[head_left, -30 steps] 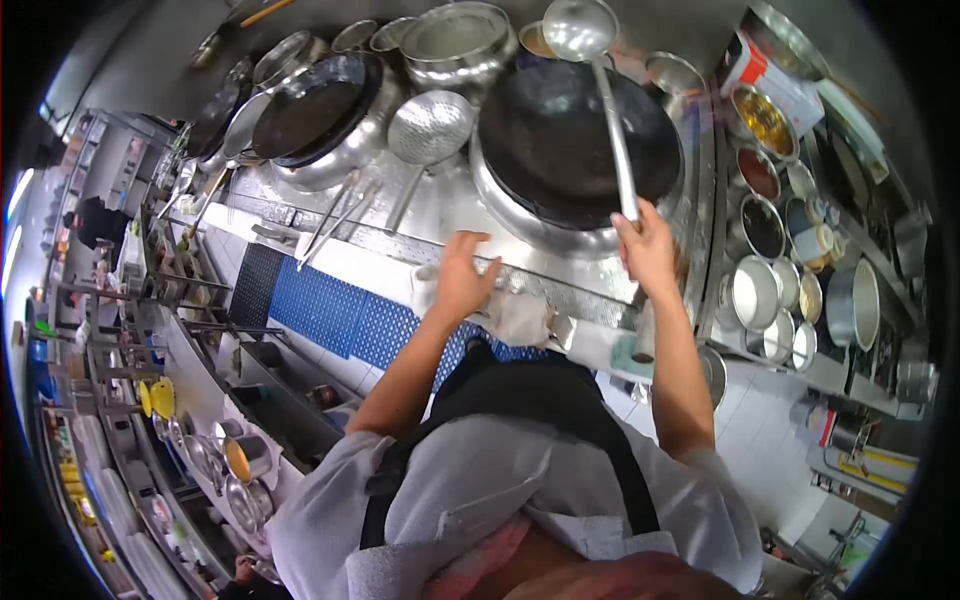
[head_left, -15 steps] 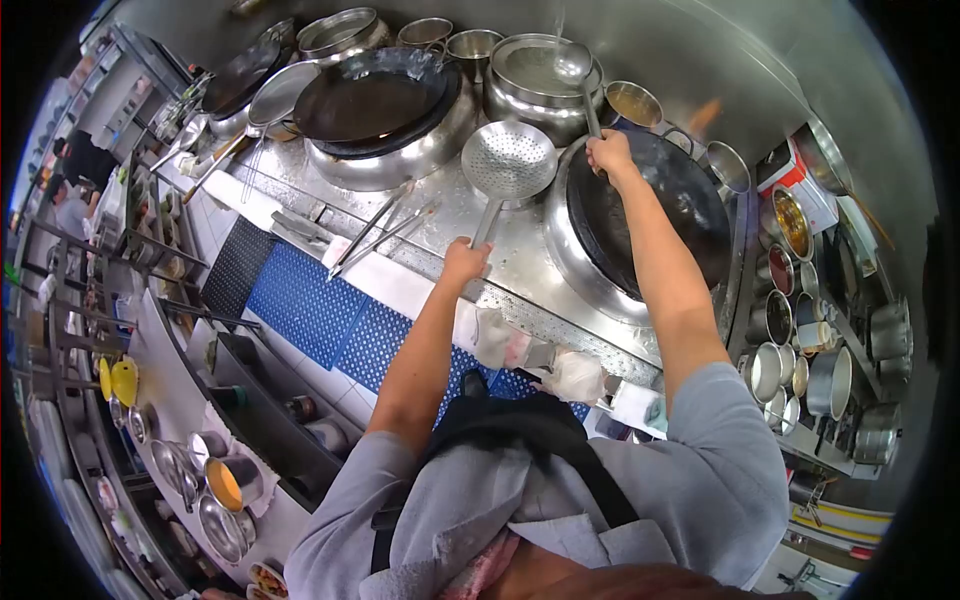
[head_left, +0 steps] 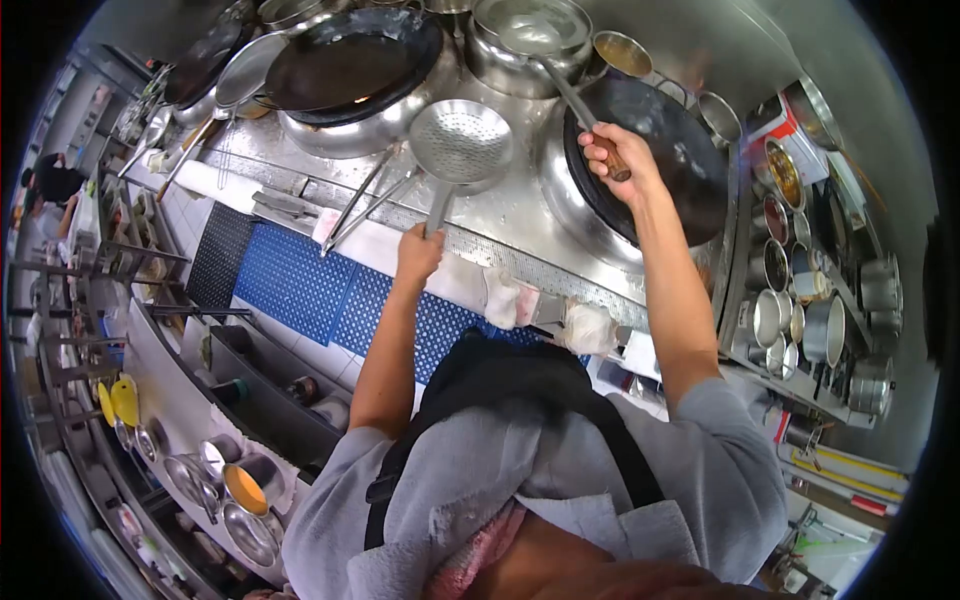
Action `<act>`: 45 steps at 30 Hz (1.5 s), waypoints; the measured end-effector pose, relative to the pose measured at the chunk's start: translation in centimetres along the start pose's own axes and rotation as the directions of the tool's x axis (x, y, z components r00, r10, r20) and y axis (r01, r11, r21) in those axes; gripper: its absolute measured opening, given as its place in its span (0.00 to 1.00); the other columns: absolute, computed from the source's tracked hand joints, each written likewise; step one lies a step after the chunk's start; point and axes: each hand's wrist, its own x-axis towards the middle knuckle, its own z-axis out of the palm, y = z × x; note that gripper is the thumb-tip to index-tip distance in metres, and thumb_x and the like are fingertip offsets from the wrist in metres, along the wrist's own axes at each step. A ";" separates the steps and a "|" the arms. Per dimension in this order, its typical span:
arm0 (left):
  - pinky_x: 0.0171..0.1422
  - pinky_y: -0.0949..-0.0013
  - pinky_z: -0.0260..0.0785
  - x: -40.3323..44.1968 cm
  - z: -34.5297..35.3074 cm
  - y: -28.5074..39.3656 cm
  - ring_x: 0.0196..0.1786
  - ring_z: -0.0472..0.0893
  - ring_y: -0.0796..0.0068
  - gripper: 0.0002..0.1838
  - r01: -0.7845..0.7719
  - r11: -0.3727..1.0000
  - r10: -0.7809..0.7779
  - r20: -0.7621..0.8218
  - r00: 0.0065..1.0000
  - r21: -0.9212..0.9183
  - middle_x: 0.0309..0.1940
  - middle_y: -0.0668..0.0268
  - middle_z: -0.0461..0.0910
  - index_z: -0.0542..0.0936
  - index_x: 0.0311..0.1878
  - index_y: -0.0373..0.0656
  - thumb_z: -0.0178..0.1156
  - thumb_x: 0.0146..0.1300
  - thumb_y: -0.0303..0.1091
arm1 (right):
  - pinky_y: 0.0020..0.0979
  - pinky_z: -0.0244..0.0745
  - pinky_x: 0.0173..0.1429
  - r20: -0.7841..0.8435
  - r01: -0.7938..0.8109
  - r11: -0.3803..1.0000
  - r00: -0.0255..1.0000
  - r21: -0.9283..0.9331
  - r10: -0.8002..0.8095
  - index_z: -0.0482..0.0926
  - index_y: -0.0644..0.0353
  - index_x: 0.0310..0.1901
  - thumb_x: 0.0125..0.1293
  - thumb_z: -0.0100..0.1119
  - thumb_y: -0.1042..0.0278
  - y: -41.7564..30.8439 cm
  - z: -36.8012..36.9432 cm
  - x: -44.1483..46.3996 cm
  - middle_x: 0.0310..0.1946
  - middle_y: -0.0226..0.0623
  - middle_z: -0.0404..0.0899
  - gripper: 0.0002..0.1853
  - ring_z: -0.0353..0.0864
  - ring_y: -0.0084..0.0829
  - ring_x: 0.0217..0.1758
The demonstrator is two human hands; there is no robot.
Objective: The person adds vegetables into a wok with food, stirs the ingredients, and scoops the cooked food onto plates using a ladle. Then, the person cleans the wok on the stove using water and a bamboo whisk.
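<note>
My left hand is closed round the handle of a perforated metal skimmer, whose round bowl is held above the steel counter between two woks. In my right hand is the wooden grip of a long-handled ladle. The ladle slants away from me to the large steel pot at the back, its bowl over the pot's opening; whether it touches the liquid I cannot tell. Below my right hand sits a black wok on a round steel burner ring. Another dark wok rests at the left.
Metal tongs lie on the counter's front edge, beside folded white cloths. A small pot stands behind the right wok. Several sauce pots line the right side. A blue mat covers the floor, and another person is far left.
The view has tipped, shifting the counter up and left. My right hand has drawn back toward me, and the ladle bowl has moved left over the pot. The skimmer has shifted slightly left.
</note>
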 end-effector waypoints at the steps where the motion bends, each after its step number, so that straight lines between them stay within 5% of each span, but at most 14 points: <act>1: 0.25 0.66 0.68 -0.3 -0.4 -0.3 0.19 0.76 0.74 0.13 -0.009 1.000 0.010 -0.012 1.000 0.029 0.21 0.63 0.80 0.83 0.42 0.32 0.64 0.67 0.35 | 0.27 0.65 0.24 0.010 -0.017 0.999 1.000 0.040 0.016 0.73 0.62 0.39 0.72 0.55 0.72 1.1 0.1 -1.5 0.33 0.39 0.78 0.04 0.70 0.22 0.25; 4: 0.27 0.65 0.71 -0.3 -1.1 -1.0 0.21 0.78 0.72 0.12 -0.054 0.992 0.058 -0.029 0.998 0.113 0.21 0.61 0.79 0.82 0.41 0.32 0.63 0.67 0.34 | 0.26 0.65 0.23 -0.028 -0.071 0.991 0.997 0.115 0.075 0.73 0.61 0.39 0.72 0.55 0.71 5.2 -0.5 -5.7 0.34 0.38 0.78 0.04 0.70 0.21 0.25; 8: 0.19 0.72 0.62 2.1 -0.5 -2.8 0.19 0.73 0.82 0.10 -0.164 0.973 0.163 0.016 0.986 0.161 0.19 0.70 0.75 0.82 0.44 0.36 0.62 0.69 0.34 | 0.22 0.64 0.22 -0.090 -0.140 0.968 0.983 0.209 0.162 0.73 0.63 0.45 0.72 0.55 0.71 9.0 -0.7 -12.8 0.36 0.39 0.78 0.06 0.70 0.18 0.25; 12: 0.50 0.55 0.74 4.8 1.2 -2.8 0.42 0.86 0.50 0.17 -0.140 0.964 0.141 0.013 0.990 0.225 0.37 0.44 0.86 0.84 0.47 0.31 0.63 0.65 0.38 | 0.20 0.66 0.20 -0.048 -0.200 0.911 0.971 0.361 0.232 0.73 0.69 0.58 0.73 0.54 0.69 10.2 -0.5 -20.3 0.37 0.37 0.76 0.16 0.69 0.15 0.24; 16: 0.46 0.55 0.74 7.2 3.1 -1.7 0.38 0.86 0.50 0.16 -0.126 0.960 0.129 0.007 0.992 0.250 0.32 0.46 0.86 0.84 0.44 0.31 0.64 0.65 0.38 | 0.20 0.66 0.16 -0.087 -0.212 0.893 0.960 0.398 0.266 0.72 0.71 0.60 0.73 0.54 0.69 9.0 0.7 -27.5 0.37 0.37 0.75 0.18 0.68 0.15 0.23; 19: 0.45 0.54 0.75 7.3 3.9 0.2 0.37 0.86 0.51 0.19 -0.043 0.997 0.036 0.104 0.994 0.063 0.30 0.48 0.86 0.84 0.40 0.31 0.65 0.67 0.42 | 0.21 0.65 0.15 -0.150 -0.222 0.905 0.945 0.363 0.292 0.72 0.71 0.60 0.72 0.54 0.69 7.9 1.1 -32.4 0.37 0.38 0.76 0.20 0.68 0.16 0.22; 20: 0.47 0.56 0.75 7.5 4.1 0.7 0.38 0.85 0.55 0.25 -0.024 0.994 0.012 0.110 0.994 0.109 0.31 0.51 0.86 0.84 0.49 0.29 0.64 0.69 0.48 | 0.22 0.65 0.14 -0.183 -0.213 0.914 0.940 0.346 0.288 0.72 0.72 0.60 0.71 0.54 0.69 7.5 1.0 -33.8 0.36 0.38 0.76 0.20 0.68 0.16 0.22; 26: 0.53 0.61 0.74 7.4 4.8 0.4 0.42 0.82 0.61 0.40 -0.268 0.938 0.307 -0.164 0.938 0.219 0.41 0.48 0.83 0.71 0.70 0.24 0.61 0.72 0.54 | 0.24 0.65 0.14 -0.542 -0.248 0.960 0.794 0.125 0.276 0.70 0.70 0.59 0.69 0.56 0.71 3.5 3.2 -40.4 0.34 0.40 0.77 0.19 0.70 0.20 0.21; 31: 0.53 0.63 0.74 5.7 3.4 -0.5 0.44 0.81 0.63 0.40 -0.276 0.948 0.301 -0.164 0.939 0.162 0.43 0.49 0.83 0.72 0.69 0.23 0.62 0.71 0.54 | 0.25 0.65 0.14 -0.712 -0.268 0.963 0.681 -0.023 0.173 0.70 0.68 0.59 0.69 0.56 0.71 1.9 1.2 -43.1 0.32 0.37 0.78 0.19 0.72 0.19 0.20; 37: 0.49 0.65 0.73 4.9 2.6 -4.7 0.42 0.81 0.66 0.41 -0.289 0.941 0.324 -0.216 0.921 0.179 0.42 0.52 0.83 0.70 0.69 0.22 0.63 0.71 0.53 | 0.24 0.65 0.14 -0.742 -0.356 0.873 0.670 -0.332 -0.009 0.72 0.70 0.63 0.67 0.56 0.70 -0.9 -9.5 -43.8 0.25 0.32 0.77 0.24 0.72 0.19 0.16; 41: 0.48 0.66 0.73 5.3 2.9 -2.1 0.43 0.81 0.67 0.41 -0.250 0.938 0.301 -0.206 0.931 0.240 0.43 0.52 0.83 0.70 0.69 0.21 0.63 0.71 0.54 | 0.24 0.65 0.15 -0.712 -0.463 0.673 0.688 -0.577 -0.137 0.72 0.73 0.65 0.66 0.58 0.68 -5.3 -18.3 -41.1 0.24 0.30 0.77 0.28 0.72 0.18 0.15; 43: 0.40 0.69 0.74 5.5 3.6 -0.7 0.39 0.82 0.69 0.38 -0.213 0.953 0.254 -0.181 0.950 0.215 0.43 0.51 0.83 0.70 0.70 0.24 0.63 0.71 0.50 | 0.29 0.65 0.18 -0.636 -0.409 0.559 0.710 -0.721 -0.301 0.79 0.63 0.32 0.60 0.58 0.68 -7.7 -21.0 -37.9 0.15 0.32 0.76 0.07 0.74 0.23 0.14; 45: 0.35 0.70 0.74 6.6 4.1 -0.4 0.35 0.82 0.71 0.35 -0.173 0.975 0.191 -0.133 0.973 0.140 0.44 0.51 0.83 0.70 0.70 0.25 0.63 0.72 0.46 | 0.31 0.68 0.21 -0.539 -0.400 0.372 0.711 -0.838 -0.451 0.78 0.64 0.29 0.56 0.59 0.70 -10.4 -22.8 -33.7 0.14 0.34 0.76 0.06 0.76 0.25 0.15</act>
